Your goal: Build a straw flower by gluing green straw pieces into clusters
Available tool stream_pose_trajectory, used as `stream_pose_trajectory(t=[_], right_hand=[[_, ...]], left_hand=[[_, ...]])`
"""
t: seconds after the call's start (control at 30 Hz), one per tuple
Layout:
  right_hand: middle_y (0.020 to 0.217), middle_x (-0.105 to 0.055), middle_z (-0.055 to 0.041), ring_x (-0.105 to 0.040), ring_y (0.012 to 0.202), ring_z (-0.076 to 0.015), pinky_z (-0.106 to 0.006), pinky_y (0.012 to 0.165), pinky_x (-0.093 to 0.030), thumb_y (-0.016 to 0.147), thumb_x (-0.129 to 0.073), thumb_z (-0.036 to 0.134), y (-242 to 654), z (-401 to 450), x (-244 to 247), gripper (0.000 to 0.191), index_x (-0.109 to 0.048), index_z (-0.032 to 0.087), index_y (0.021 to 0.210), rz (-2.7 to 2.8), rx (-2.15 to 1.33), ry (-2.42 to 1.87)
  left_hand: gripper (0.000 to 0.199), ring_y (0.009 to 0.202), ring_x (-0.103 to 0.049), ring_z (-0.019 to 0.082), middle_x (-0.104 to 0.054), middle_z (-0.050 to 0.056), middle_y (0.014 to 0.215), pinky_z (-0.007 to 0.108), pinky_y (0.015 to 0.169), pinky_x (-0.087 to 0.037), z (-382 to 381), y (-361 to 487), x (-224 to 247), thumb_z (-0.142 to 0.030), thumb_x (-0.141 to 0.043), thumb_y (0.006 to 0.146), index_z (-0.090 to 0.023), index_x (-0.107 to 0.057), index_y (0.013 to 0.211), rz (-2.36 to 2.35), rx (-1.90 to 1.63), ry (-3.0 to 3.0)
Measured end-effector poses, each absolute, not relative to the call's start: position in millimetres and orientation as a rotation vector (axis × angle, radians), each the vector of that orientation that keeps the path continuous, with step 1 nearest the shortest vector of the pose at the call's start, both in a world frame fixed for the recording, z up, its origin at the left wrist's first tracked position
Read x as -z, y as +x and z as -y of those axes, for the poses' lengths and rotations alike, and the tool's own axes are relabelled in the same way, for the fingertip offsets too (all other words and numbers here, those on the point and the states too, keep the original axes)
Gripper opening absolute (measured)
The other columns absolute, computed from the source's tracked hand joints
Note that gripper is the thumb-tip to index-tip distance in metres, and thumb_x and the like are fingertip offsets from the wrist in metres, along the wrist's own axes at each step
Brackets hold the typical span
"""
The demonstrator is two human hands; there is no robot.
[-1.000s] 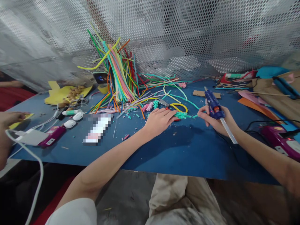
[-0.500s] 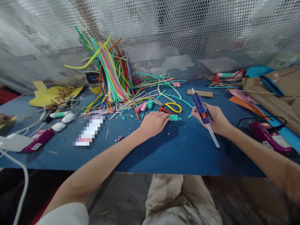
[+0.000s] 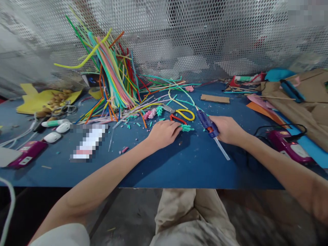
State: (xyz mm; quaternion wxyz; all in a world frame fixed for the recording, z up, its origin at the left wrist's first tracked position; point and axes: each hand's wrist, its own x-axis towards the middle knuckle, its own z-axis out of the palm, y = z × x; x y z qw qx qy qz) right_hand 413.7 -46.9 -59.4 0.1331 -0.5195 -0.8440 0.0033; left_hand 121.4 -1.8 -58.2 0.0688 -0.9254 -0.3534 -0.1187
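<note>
My left hand [image 3: 164, 133] rests on the table with its fingers closed on a turquoise pipe-cleaner sprig [image 3: 187, 127], whose fluffy end sticks out to the right. A blue hot glue gun [image 3: 208, 123] is in my right hand [image 3: 225, 129], tilted with its nozzle toward the upper left. A clear glue stick [image 3: 222, 149] protrudes from its back end. The nozzle is apart from the sprig, above and to its right. Just beyond my left hand lie scissors [image 3: 187, 114] with yellow and red handles, beside pink sprigs [image 3: 150, 113] and another turquoise sprig [image 3: 159, 110].
A tall bundle of coloured pipe cleaners [image 3: 115, 75] stands at the back left. Cut bits are scattered below it. A cardboard strip [image 3: 215, 98] lies behind the glue gun. Purple power strips [image 3: 289, 145] and cables sit at both sides. A perforated metal screen [image 3: 205, 41] rises behind.
My right hand has brought the glue gun left and lower, nearer the turquoise sprig. My left hand keeps its hold. The whole view has shifted slightly.
</note>
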Motion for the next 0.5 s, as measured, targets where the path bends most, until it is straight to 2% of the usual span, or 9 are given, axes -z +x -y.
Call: stream_pose_trajectory(t=[0.2, 0.33, 0.5], right_hand=[[0.091, -0.07, -0.0103, -0.066, 0.082, -0.0276, -0.032, 0.063, -0.033, 0.084, -0.05, 0.025, 412.0, 47.2, 57.7, 0.01, -0.051, 0.02, 0.092, 2.456, 0.006, -1.546], [0.088, -0.071, -0.0109, -0.066, 0.078, -0.0278, -0.032, 0.062, -0.033, 0.084, -0.05, 0.026, 414.7, 46.2, 58.1, 0.009, -0.052, 0.02, 0.091, 2.434, 0.037, -1.553], [0.086, -0.071, -0.0085, -0.067, 0.078, -0.0256, -0.032, 0.064, -0.04, 0.082, -0.054, 0.024, 414.8, 48.9, 55.9, 0.009, -0.056, 0.02, 0.09, 2.319, -0.05, -1.482]], left_hand=[[0.038, 0.088, -0.072, 0.024, -0.075, 0.01, 0.105, 0.032, 0.072, -0.051, 7.4, 124.5, 55.2, -0.038, -0.039, 0.104, -0.021, -0.057, 0.134, 1.245, 0.278, -2.774], [0.037, 0.092, -0.073, 0.026, -0.075, 0.009, 0.112, 0.033, 0.071, -0.05, 8.4, 124.3, 54.7, -0.041, -0.036, 0.105, -0.023, -0.062, 0.123, 1.303, 0.243, -2.745], [0.038, 0.091, -0.073, 0.025, -0.075, 0.006, 0.113, 0.031, 0.065, -0.046, 8.9, 125.6, 55.6, -0.043, -0.033, 0.106, -0.024, -0.061, 0.124, 1.305, 0.259, -2.712]])
